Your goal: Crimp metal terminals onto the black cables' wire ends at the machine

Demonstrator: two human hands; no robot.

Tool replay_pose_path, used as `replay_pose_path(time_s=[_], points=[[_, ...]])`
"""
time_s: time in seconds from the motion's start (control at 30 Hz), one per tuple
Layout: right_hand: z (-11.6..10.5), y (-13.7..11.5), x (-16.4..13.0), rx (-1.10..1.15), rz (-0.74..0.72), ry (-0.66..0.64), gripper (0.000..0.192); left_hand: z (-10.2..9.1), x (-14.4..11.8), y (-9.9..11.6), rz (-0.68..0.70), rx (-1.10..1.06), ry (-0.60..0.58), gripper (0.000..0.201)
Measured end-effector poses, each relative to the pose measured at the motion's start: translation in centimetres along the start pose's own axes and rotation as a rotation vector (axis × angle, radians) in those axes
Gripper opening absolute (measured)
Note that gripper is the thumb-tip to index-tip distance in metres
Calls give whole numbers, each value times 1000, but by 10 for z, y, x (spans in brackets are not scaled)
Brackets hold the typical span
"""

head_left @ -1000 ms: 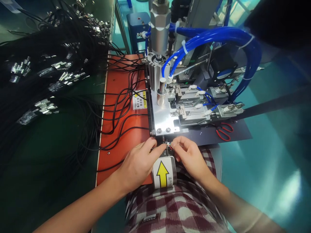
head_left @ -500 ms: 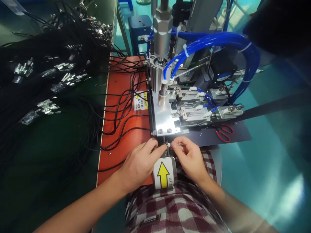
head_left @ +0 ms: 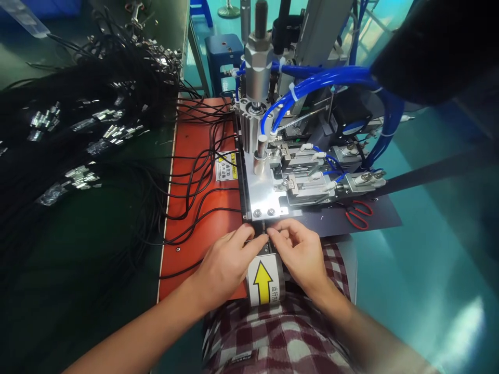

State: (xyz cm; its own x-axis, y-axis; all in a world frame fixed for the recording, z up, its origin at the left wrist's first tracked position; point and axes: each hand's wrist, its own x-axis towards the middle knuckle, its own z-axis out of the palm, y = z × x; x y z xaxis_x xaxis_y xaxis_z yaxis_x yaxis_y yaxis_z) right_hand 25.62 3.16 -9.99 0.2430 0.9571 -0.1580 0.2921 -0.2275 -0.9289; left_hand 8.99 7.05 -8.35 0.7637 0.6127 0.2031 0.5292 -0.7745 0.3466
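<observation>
Both hands meet at the front end of the machine's narrow track (head_left: 267, 248), just before a bright metal plate (head_left: 263, 195). My left hand (head_left: 230, 259) is closed, its thumb and fingertips pinching at the track. A black cable (head_left: 179, 275) runs across the red board and passes under this hand. My right hand (head_left: 302, 252) is pinched shut close to the left thumb, its other fingers curled. The thin coloured wire ends seen there a moment ago are now covered by the fingertips. Below the hands is a white label with a yellow arrow (head_left: 263, 283).
More black cables (head_left: 195, 192) cross the red board (head_left: 202, 228) into the machine. Cable bundles with shiny metal ends (head_left: 83, 176) lie at left. Red-handled scissors or snips (head_left: 358, 215) rest on the dark plate (head_left: 331, 223) at right. Blue air hoses (head_left: 331, 78) arch above metal cylinders (head_left: 307, 189).
My right hand has moved slightly left, towards the left thumb, and the coloured wire ends between the fingertips have gone out of sight. The whole view has shifted a little.
</observation>
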Motion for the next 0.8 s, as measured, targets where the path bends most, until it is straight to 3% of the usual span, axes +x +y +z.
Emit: replay_pose_path(time_s=[0.13,0.57,0.67,0.8], points=[[-2,5,0,75,24,-11,15,-3,1,1,-12,-14,-11,34],[-10,-2,10,453,421,-185,19,-5,4,2,-27,-32,-33,31],[-13,1,11,480,437,-227,28,-7,5,2,-13,-67,-16,30],[-15,-1,0,442,400,-188,34,-6,5,1,-4,-75,-14,26]])
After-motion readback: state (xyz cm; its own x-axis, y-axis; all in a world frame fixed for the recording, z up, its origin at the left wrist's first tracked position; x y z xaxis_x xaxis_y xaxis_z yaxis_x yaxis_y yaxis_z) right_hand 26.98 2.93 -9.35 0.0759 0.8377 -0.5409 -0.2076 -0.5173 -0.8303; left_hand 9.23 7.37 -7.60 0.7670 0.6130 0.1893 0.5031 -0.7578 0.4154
